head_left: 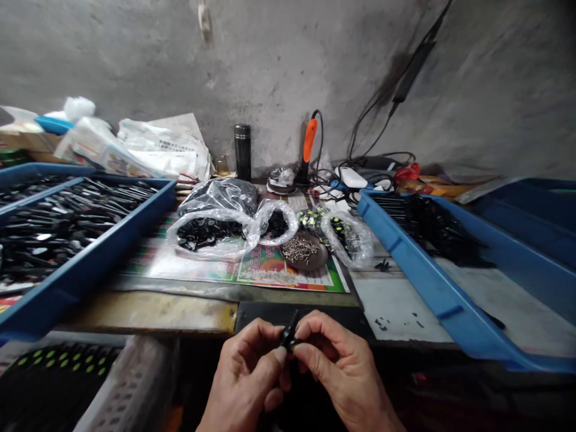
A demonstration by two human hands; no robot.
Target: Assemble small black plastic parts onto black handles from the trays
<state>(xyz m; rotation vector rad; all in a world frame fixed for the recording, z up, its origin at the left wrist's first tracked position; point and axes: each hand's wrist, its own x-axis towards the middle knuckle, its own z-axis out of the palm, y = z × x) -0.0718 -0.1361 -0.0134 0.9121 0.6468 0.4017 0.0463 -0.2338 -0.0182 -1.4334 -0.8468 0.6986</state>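
Just off the bench's front edge, my left hand (252,372) and my right hand (335,366) meet at a small black plastic part (288,336). Thumb and fingers of each hand pinch it, and much of its shape is hidden behind the fingertips. A thin dark piece points up from it beside my right fingers. Beyond my hands lies a round dish of small metal screws (301,251). Around the dish stand open clear bags: one with black parts (209,233), a smaller one with black pieces (275,223), and one with black and yellow-green pieces (342,234).
At left, a blue tray (112,231) is full of long black parts; another blue tray (418,282) at right holds black pieces. An orange-handled tool (309,141) and a dark flask (242,153) stand near the wall. A white crate (126,384) sits below left.
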